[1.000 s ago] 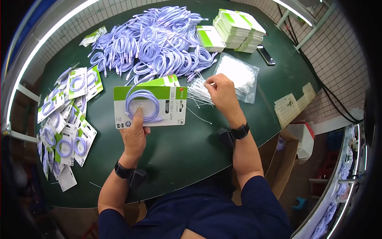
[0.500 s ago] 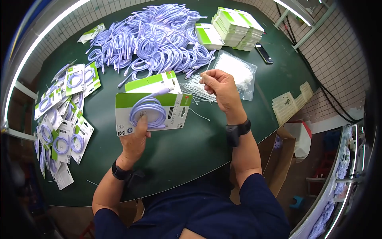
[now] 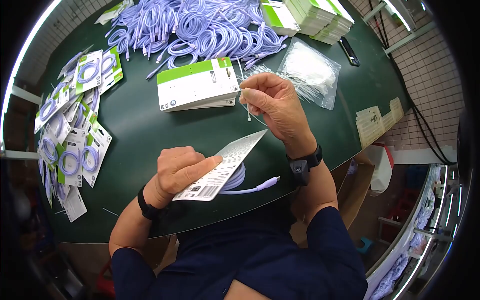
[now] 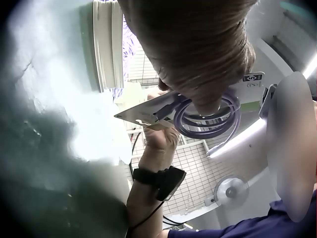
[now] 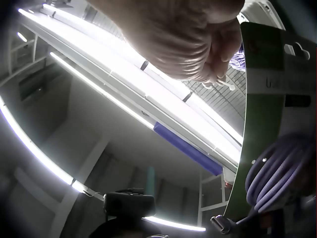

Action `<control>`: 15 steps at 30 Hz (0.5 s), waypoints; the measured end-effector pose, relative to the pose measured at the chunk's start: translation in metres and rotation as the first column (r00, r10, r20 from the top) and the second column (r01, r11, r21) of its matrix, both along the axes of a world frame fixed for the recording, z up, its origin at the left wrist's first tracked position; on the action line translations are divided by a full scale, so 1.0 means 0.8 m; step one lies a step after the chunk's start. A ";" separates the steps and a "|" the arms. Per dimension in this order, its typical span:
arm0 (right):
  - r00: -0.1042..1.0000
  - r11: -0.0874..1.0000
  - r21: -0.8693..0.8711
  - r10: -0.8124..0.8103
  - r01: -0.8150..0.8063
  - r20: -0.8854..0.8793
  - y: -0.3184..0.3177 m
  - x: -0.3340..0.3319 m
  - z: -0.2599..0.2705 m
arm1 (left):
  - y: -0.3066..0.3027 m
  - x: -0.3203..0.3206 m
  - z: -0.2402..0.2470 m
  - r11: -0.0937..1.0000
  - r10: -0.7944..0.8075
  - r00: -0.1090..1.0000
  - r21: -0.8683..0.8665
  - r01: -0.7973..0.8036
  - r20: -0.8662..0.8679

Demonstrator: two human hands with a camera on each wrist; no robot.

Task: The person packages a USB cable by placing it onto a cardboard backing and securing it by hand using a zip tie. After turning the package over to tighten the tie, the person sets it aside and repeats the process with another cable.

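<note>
Near the lower middle of the frame, the person's left hand (image 3: 182, 170) pinches a printed card (image 3: 220, 172), tilted so that its back, with the barcode, faces up. The fingers lie over that back, and in the left wrist view a digit presses at the middle of the coiled lilac cable (image 3: 239, 179) on the other side. One end of the cable juts out to the right with its plug (image 3: 269, 184) pointing away from the card. Up and to the right of it, the right hand (image 3: 279, 107) has its thumb and fingertips pinched round a thin white tie (image 3: 249, 111); it is slender and partly behind the fingers, so exactly how it sits there is hard to make out. Just left of that hand lies a small stack of green and white cards (image 3: 195, 85) on the dark green table (image 3: 135, 135). Behind, a great heap of lilac cables (image 3: 200, 27) spreads across the top of the frame. A clear bag of white ties (image 3: 312, 70) lies at upper right, near a black phone (image 3: 349, 52) and taller card stacks (image 3: 320, 20). Over at the left, carded cables (image 3: 72, 155) lie overlapping in a loose pile.
</note>
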State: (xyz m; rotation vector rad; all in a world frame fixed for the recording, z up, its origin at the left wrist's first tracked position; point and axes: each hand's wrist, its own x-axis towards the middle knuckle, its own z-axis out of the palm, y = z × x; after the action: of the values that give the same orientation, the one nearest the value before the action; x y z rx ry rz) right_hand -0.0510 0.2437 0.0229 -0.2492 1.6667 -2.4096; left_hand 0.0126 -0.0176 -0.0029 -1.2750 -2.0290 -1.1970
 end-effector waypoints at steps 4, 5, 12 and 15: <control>0.998 0.998 0.056 0.042 -0.040 -0.039 -0.003 0.003 0.006 | 0.002 -0.004 0.001 1.000 -0.005 0.997 -0.020 0.004 -0.076; 0.995 0.997 0.040 0.068 -0.065 -0.074 -0.004 0.003 0.008 | 0.002 -0.006 0.003 1.000 0.003 0.997 -0.021 -0.005 -0.079; 0.934 0.973 0.193 0.180 -0.124 -0.307 -0.002 0.020 0.025 | -0.014 0.001 0.021 0.980 -0.039 0.967 -0.201 -0.013 -0.253; 0.871 0.932 0.355 0.234 -0.074 -0.433 0.000 0.023 0.041 | -0.008 0.002 0.022 0.983 -0.036 0.951 -0.180 -0.021 -0.308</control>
State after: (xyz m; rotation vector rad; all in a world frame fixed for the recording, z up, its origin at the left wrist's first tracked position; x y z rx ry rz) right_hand -0.0330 0.2434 0.0555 -0.9378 2.1150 -2.0070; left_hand 0.0143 -0.0243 0.0145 -1.4556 -1.9319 -0.7675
